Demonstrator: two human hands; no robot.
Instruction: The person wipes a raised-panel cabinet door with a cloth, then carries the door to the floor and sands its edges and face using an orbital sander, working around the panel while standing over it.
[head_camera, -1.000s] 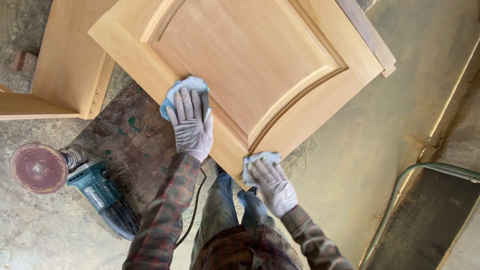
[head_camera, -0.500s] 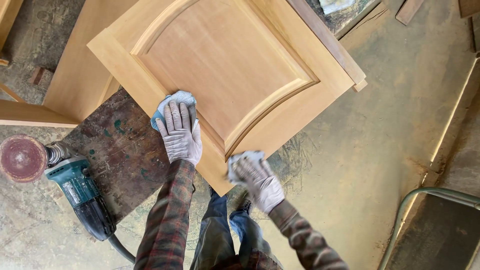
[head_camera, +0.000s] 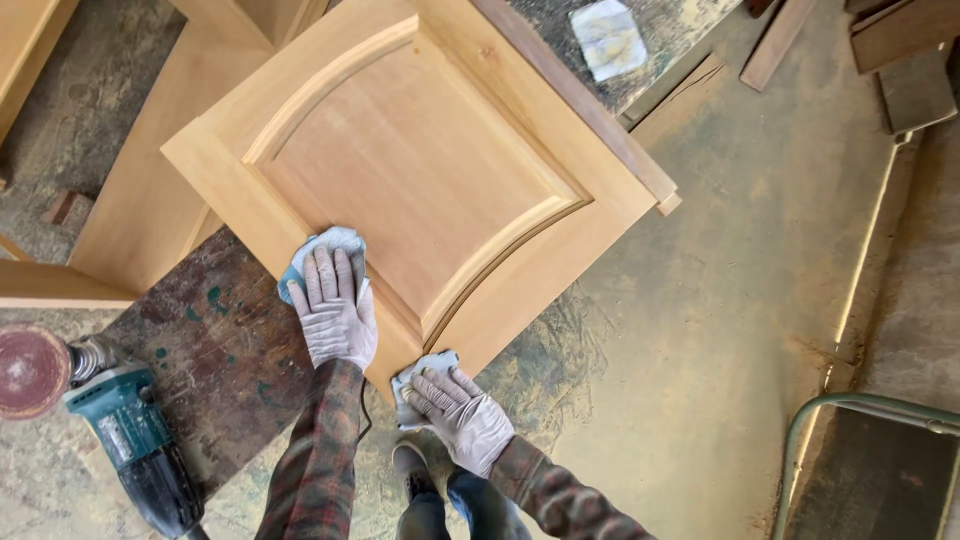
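Note:
A light wooden cabinet door (head_camera: 420, 170) with an arched raised panel lies flat on a work surface. My left hand (head_camera: 335, 310), in a pale glove, presses a light blue cloth (head_camera: 325, 245) onto the door's near frame, fingers spread flat. My right hand (head_camera: 460, 410), also gloved, grips the door's near corner through a small white cloth (head_camera: 425, 370). Both forearms wear plaid sleeves.
A teal angle sander (head_camera: 130, 440) with a red disc (head_camera: 30, 370) lies at the lower left on a stained dark board (head_camera: 210, 350). More wooden panels (head_camera: 130, 240) sit at the left. A folded piece of sandpaper (head_camera: 610, 38) lies at the top. A green metal tube frame (head_camera: 860, 410) stands at the lower right.
My left hand and its blue cloth have slid along the door's near frame edge. My right hand has shifted to the door's near corner. The view has moved closer.

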